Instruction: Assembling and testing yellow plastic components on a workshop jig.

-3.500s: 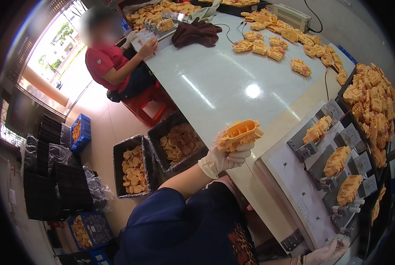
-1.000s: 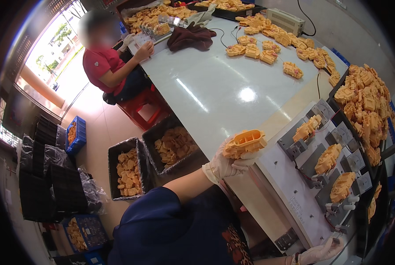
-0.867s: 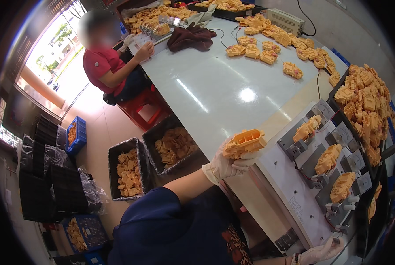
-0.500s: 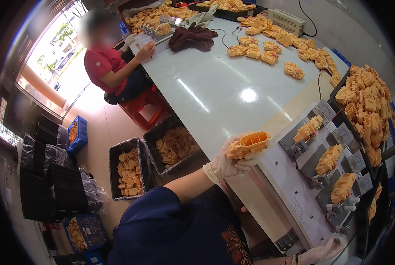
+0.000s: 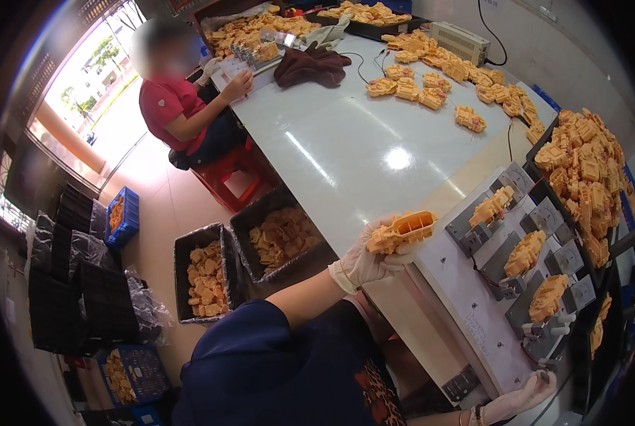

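My left hand (image 5: 365,264), in a white glove, holds an orange-yellow plastic housing (image 5: 402,233) with its hollow, ribbed side showing. It is above the corner of the table, beside a white bench fixture (image 5: 466,312). Three similar housings sit on the fixture's grey stations: a far one (image 5: 491,206), a middle one (image 5: 524,253) and a near one (image 5: 548,298). My right hand (image 5: 510,405), also gloved, is at the fixture's near end. Its fingers are closed around a small dark thing too small to name.
Heaped housings (image 5: 586,170) fill a tray at the right. More lie on the table (image 5: 310,135) near a grey power unit (image 5: 461,41) and a brown cloth (image 5: 310,65). Lined bins (image 5: 205,277) stand on the floor. A person in red (image 5: 179,113) sits across at the left.
My right hand has moved slightly up along the fixture's near end. My left hand keeps its hold on the housing, almost unmoved. The view has shifted a little.
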A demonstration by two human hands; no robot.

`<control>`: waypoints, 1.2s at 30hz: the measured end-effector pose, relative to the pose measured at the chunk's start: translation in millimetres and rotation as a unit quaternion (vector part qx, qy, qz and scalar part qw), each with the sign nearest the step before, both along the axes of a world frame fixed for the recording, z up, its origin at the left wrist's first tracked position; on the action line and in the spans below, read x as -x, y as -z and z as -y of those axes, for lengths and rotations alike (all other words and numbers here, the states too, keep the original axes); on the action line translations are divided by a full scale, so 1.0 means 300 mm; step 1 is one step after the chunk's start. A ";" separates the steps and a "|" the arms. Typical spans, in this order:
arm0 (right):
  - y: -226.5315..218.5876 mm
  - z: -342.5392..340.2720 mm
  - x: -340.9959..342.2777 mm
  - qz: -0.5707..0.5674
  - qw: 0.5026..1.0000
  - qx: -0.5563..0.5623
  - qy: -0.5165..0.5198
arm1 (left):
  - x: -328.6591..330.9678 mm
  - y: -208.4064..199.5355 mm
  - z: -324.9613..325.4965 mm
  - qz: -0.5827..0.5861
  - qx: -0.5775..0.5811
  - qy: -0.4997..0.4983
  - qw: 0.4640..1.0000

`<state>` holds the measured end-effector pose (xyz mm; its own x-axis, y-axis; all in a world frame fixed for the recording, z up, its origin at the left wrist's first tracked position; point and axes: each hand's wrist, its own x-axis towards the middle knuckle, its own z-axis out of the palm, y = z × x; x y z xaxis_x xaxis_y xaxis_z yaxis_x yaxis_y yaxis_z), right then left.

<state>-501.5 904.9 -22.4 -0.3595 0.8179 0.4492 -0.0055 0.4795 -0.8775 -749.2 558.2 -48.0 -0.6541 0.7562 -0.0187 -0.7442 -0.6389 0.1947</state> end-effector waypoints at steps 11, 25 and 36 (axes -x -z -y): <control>0.082 -0.097 -0.034 -0.020 0.999 -0.039 -0.027 | -0.003 -0.033 -0.005 0.003 0.016 -0.004 1.000; 0.006 -0.001 0.010 0.001 1.000 -0.009 0.004 | -0.005 -0.025 -0.017 -0.012 0.013 0.002 1.000; -0.023 0.037 0.023 -0.029 0.998 0.000 -0.054 | 0.009 -0.025 -0.004 -0.011 0.023 0.012 1.000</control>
